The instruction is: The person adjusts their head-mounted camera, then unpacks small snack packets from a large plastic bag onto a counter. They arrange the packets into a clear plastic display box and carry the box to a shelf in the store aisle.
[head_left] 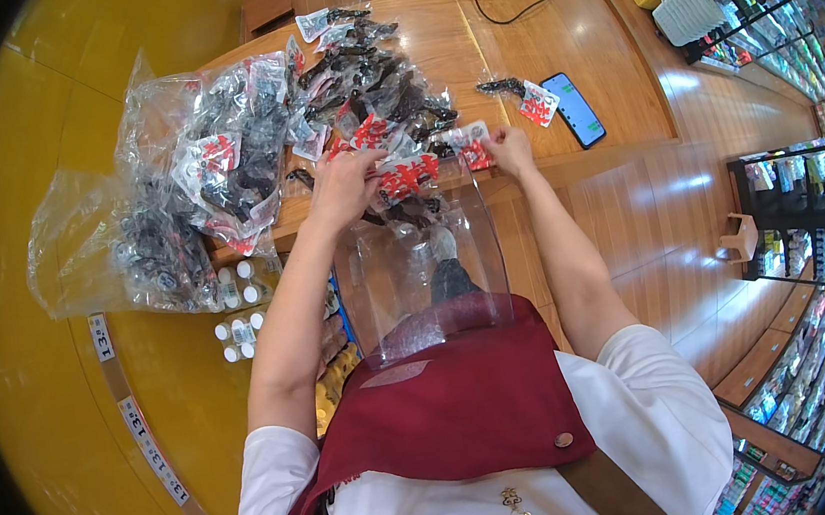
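A heap of clear-wrapped packets [383, 83] of dark food, with red-and-white labels, lies on the wooden counter [425, 18]. My left hand [345, 185] grips a snack packet [408, 179] by its edge near the front of the heap. Between the thumb and fingers of my right hand [511, 150] is the corner of another labelled packet [474, 147]. Below both hands, a clear plastic bin [422, 279] stands between the counter edge and my dark red apron [457, 396]. Some packets hang over or into its top; I cannot tell which.
Left of the heap, a large clear bag [228, 156] full of packets overhangs the counter edge. One single packet [520, 95] lies beside a smartphone [574, 111] at right. White-capped bottles [241, 313] stand below. A black cable [519, 16] loops across the back; stocked shelves [799, 209] line the right.
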A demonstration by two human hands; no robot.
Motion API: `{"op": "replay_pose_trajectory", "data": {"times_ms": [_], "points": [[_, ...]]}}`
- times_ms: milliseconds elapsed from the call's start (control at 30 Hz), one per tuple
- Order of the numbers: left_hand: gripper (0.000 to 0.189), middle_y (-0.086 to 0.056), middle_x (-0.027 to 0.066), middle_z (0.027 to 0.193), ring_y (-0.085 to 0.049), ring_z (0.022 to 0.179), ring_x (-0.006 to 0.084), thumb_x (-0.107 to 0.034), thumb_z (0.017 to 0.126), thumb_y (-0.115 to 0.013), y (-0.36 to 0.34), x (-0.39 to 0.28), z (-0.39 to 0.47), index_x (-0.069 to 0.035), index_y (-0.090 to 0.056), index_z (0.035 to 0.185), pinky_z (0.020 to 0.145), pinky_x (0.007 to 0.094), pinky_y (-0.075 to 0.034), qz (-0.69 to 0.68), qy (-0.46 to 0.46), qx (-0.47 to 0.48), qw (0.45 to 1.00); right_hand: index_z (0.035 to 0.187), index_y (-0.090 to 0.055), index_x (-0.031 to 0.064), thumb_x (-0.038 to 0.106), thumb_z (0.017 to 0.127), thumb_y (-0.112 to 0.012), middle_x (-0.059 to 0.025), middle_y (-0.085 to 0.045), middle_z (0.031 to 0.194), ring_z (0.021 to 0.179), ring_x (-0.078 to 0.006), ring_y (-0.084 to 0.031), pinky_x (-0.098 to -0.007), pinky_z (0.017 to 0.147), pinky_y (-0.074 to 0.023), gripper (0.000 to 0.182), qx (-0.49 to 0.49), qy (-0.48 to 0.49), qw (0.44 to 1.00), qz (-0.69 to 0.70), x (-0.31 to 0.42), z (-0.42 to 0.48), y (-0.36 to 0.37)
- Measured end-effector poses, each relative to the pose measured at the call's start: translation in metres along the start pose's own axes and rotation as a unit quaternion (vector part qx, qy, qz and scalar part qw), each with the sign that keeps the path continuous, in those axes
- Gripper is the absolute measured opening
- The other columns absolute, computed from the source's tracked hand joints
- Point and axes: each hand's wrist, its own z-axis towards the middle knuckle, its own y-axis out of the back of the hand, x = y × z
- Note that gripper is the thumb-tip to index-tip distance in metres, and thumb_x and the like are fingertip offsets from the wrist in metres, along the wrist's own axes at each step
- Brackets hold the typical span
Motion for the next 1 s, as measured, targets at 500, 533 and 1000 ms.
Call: {"op": "replay_pose_trajectory", "data": {"times_ms": [500,533,1000], "points": [[0.026,-0.06,0.0108,0.089,-0.06,0.087,0.0314,-0.011,0.077,-0.063,-0.002,0.001,-0.011,-0.012,-0.062,0.103,0.074,0.0408,-0.049,-0.008,0.031,-0.033,0.999,0.102,-0.052,0.0079,0.012,0.089,-0.055,-0.0085,-0.062,0.077,0.065,-0.0177,-0.059,-0.029,0.062,-0.0468,0.014,0.193,0.327,0.907,0.185,0.154,-0.081,0.137],[0.027,-0.06,0.011,0.089,-0.06,0.086,0.0317,-0.011,0.077,-0.063,-0.003,0.001,-0.012,-0.012,-0.061,0.104,0.074,0.041,-0.049,-0.008,0.024,-0.04,0.999,0.102,-0.053,0.0093,0.014,0.088,-0.056,-0.008,-0.063,0.082,0.072,-0.0205,-0.061,-0.0319,0.067,-0.0472,0.015,0.229,0.305,0.915,0.133,0.15,-0.08,0.123],[0.039,-0.057,0.0157,0.111,-0.055,0.105,0.0297,-0.018,0.08,-0.065,0.029,-0.003,-0.027,-0.008,-0.057,0.117,0.09,0.036,-0.043,-0.09,0.102,-0.112,0.984,0.105,-0.06,-0.0035,0.039,0.078,-0.063,-0.026,-0.059,0.109,0.1,-0.0347,-0.059,-0.0416,0.086,-0.0459,0.051,-0.155,-0.108,0.981,0.044,-0.016,0.044,0.062]]}}
